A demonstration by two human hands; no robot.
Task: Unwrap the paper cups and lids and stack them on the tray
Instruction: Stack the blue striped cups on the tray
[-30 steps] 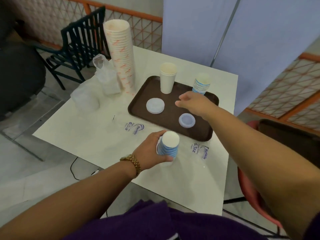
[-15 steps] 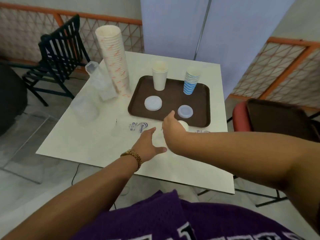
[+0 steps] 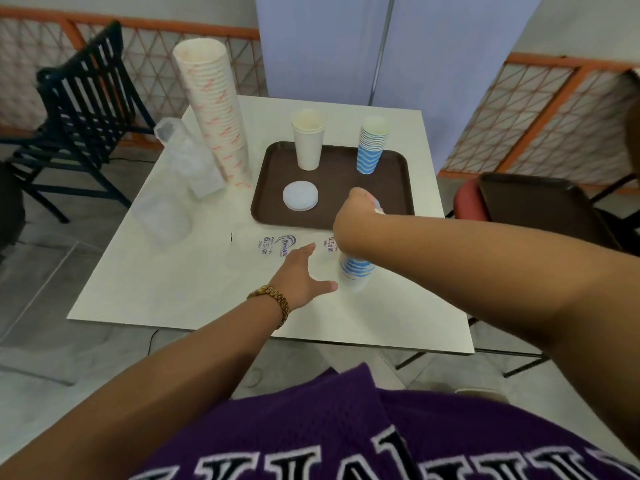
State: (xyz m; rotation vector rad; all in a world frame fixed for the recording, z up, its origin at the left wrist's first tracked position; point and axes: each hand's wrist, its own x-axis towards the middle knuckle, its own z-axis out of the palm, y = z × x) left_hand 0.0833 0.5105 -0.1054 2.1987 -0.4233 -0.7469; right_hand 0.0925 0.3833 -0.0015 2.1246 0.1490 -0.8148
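Left hand (image 3: 298,271) lies open, holding nothing, beside the blue cups (image 3: 356,270). Right hand (image 3: 353,216) is closed on those cups from above, just near of the tray (image 3: 270,174). Risk: the nested cups separating or toppling when lifted.

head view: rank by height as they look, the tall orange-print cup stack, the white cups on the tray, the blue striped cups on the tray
1. tall orange-print cup stack, clearly tallest
2-3. white cups and blue striped cups on the tray look about equal; not ranked.
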